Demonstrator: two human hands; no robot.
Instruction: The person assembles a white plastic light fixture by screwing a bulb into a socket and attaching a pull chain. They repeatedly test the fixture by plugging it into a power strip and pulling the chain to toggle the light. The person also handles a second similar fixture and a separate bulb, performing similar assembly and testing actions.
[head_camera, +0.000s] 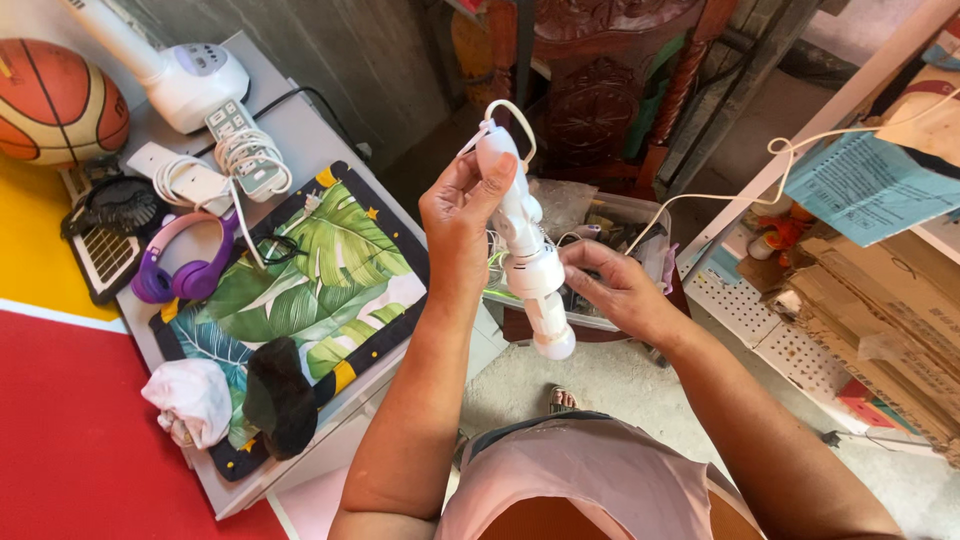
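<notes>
While the white plastic handheld device w/ cord loop (525, 235) tilts top-far-left to bottom-near-right between both hands, left hand (462, 212) pinches its upper end, right hand (612, 285) pinches mid-body.

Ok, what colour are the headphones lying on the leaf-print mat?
Purple with pink on the band; the headphones show in the head view, at the mat's left end.

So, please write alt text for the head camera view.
Two hands hold a white handheld device upright: the left hand grips its top, the right hand its middle. Purple headphones and a basketball lie left.
</notes>
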